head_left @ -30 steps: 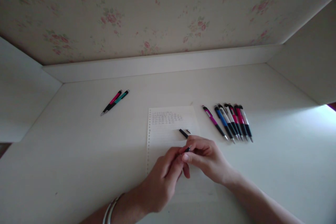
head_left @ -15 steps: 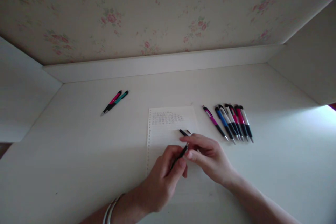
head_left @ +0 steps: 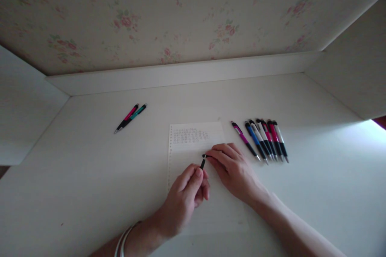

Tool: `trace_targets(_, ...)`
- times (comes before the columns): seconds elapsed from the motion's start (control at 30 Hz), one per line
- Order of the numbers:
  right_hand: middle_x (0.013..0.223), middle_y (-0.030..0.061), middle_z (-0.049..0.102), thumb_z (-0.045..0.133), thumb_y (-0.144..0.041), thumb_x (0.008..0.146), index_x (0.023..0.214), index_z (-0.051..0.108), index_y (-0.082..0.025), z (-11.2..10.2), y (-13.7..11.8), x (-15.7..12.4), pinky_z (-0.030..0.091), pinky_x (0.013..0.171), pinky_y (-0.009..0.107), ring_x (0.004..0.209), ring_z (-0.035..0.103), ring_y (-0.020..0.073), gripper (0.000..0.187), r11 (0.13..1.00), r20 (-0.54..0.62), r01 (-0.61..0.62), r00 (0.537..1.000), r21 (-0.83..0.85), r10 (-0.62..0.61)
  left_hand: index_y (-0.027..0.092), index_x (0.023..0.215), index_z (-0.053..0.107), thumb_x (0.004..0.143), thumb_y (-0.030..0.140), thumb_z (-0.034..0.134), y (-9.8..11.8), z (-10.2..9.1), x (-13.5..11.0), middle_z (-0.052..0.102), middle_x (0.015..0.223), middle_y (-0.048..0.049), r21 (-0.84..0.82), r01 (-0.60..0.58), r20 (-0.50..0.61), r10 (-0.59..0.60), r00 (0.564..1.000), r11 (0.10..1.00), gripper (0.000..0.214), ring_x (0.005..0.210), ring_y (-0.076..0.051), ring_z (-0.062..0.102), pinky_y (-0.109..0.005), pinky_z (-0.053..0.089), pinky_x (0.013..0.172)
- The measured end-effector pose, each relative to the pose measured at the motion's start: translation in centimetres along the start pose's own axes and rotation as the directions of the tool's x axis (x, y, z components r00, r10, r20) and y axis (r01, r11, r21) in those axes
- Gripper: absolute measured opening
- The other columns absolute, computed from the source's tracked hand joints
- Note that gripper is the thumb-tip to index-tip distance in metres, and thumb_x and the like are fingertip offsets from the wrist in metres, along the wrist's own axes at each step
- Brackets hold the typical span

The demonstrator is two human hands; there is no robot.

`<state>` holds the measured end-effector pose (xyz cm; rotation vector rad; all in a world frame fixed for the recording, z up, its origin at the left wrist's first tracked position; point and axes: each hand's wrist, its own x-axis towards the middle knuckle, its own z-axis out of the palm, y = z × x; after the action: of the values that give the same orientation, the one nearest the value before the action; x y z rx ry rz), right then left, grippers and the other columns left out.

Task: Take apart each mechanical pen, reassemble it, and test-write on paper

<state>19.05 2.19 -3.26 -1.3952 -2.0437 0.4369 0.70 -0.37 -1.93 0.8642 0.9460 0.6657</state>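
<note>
My left hand (head_left: 187, 194) is closed around a thin black pen part (head_left: 202, 163) that points up and away from me. My right hand (head_left: 232, 166) lies over the sheet of paper (head_left: 187, 148), its fingertips pinched at a small dark piece right at the tip of that pen part. What the right fingers grip is too small to name. The small loose pieces that lay on the paper are hidden under the right hand. Handwriting covers the top of the sheet.
A row of several pens (head_left: 262, 138) in pink, blue, white and red lies right of the paper. Two pens (head_left: 130, 117), pink and teal, lie side by side at the left. White side panels and a floral wall enclose the white desk (head_left: 90, 176).
My right hand moved forward and left onto the small pieces on the paper. My left hand drew back a little and tilted the black pen part upright. The hands came apart.
</note>
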Motion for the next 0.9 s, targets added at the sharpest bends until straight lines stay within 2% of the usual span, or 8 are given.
trace_targets(0.1, 0.101, 0.0085, 0.071, 0.054, -0.019, 0.099, 0.112, 0.071, -0.024, -0.2, -0.4, 0.1, 0.052, 0.082, 0.041, 0.094, 0.061, 0.0241, 0.021, 0.976, -0.078, 0.003, 0.997, 0.216, 0.014, 0.018, 0.09, 0.052, 0.101, 0.054, 0.044, 0.3, 0.1, 0.0, 0.053, 0.067, 0.0022, 0.024, -0.022, 0.007, 0.022, 1.0, 0.999, 0.038, 0.055, -0.009, 0.037, -0.023, 0.023, 0.048)
trace_targets(0.2, 0.102, 0.0066, 0.065, 0.05, -0.022, 0.102, 0.129, 0.062, -0.028, -0.3, -0.6, 0.1, 0.052, 0.078, 0.035, 0.093, 0.06, 0.0201, 0.03, 0.876, -0.155, -0.057, 0.977, 0.48, 0.148, 0.018, 0.089, 0.051, 0.101, 0.053, 0.043, 0.5, 0.1, 0.0, 0.052, 0.066, 0.0028, 0.036, -0.025, 0.018, 0.024, 1.0, 0.999, 0.038, 0.054, -0.009, 0.036, -0.023, 0.024, 0.049)
trace_targets(0.27, 0.097, 0.0041, 0.061, 0.048, -0.026, 0.103, 0.131, 0.061, -0.03, -0.3, -0.6, 0.1, 0.05, 0.072, 0.031, 0.084, 0.058, 0.017, 0.031, 0.768, -0.126, -0.111, 0.962, 0.631, 0.243, 0.018, 0.09, 0.051, 0.101, 0.054, 0.043, 0.6, 0.1, -0.1, 0.052, 0.066, 0.0031, 0.048, -0.024, 0.029, 0.023, 0.999, 0.999, 0.038, 0.053, -0.009, 0.035, -0.023, 0.024, 0.049)
trace_targets(0.4, 0.089, 0.0, 0.059, 0.051, -0.037, 0.102, 0.117, 0.062, -0.031, 0.0, -0.9, 0.2, 0.046, 0.061, 0.026, 0.067, 0.051, 0.0122, 0.019, 0.474, 0.012, -0.22, 0.915, 0.852, 0.403, 0.018, 0.092, 0.052, 0.102, 0.053, 0.042, 0.6, -0.1, -0.1, 0.053, 0.067, 0.0031, 0.111, -0.03, 0.057, 0.024, 0.998, 0.993, 0.038, 0.052, -0.008, 0.034, -0.024, 0.024, 0.049)
trace_targets(0.47, 0.09, 0.0005, 0.063, 0.056, -0.04, 0.099, 0.111, 0.06, -0.029, 0.0, -1.3, 0.3, 0.047, 0.06, 0.026, 0.067, 0.052, 0.0124, 0.017, 0.4, 0.043, -0.235, 0.9, 0.886, 0.434, 0.018, 0.091, 0.053, 0.101, 0.054, 0.044, 0.6, -0.1, -0.1, 0.053, 0.067, 0.0028, 0.146, -0.027, 0.066, 0.017, 0.998, 0.989, 0.038, 0.053, -0.008, 0.035, -0.024, 0.025, 0.049)
trace_targets(0.63, 0.092, 0.0021, 0.068, 0.062, -0.041, 0.096, 0.107, 0.06, -0.027, -0.2, -1.9, 0.5, 0.051, 0.063, 0.027, 0.068, 0.057, 0.0133, 0.018, 0.412, 0.039, -0.233, 0.903, 0.881, 0.428, 0.018, 0.092, 0.053, 0.101, 0.055, 0.043, 0.5, -0.2, 0.0, 0.054, 0.068, 0.0028, 0.179, -0.018, 0.072, 0.005, 0.997, 0.984, 0.039, 0.053, -0.009, 0.035, -0.024, 0.025, 0.048)
trace_targets(0.8, 0.092, 0.003, 0.069, 0.061, -0.039, 0.097, 0.107, 0.062, -0.026, -0.1, -1.8, 0.2, 0.053, 0.065, 0.027, 0.07, 0.06, 0.0132, 0.017, 0.478, 0.045, -0.239, 0.923, 0.845, 0.382, 0.018, 0.092, 0.053, 0.101, 0.056, 0.045, 0.4, -0.1, 0.0, 0.053, 0.067, 0.0028, 0.178, -0.01, 0.08, -0.004, 0.997, 0.984, 0.04, 0.053, -0.009, 0.034, -0.024, 0.024, 0.048)
trace_targets(0.9, 0.093, 0.0027, 0.068, 0.06, -0.035, 0.098, 0.116, 0.059, -0.027, 0.3, -1.8, -0.3, 0.055, 0.069, 0.028, 0.075, 0.063, 0.014, 0.02, 0.505, 0.064, -0.224, 0.947, 0.834, 0.314, 0.018, 0.094, 0.054, 0.1, 0.054, 0.046, 0.6, -0.1, -0.1, 0.052, 0.067, 0.0031, 0.189, -0.006, 0.078, -0.009, 0.997, 0.982, 0.038, 0.053, -0.008, 0.034, -0.024, 0.024, 0.048)
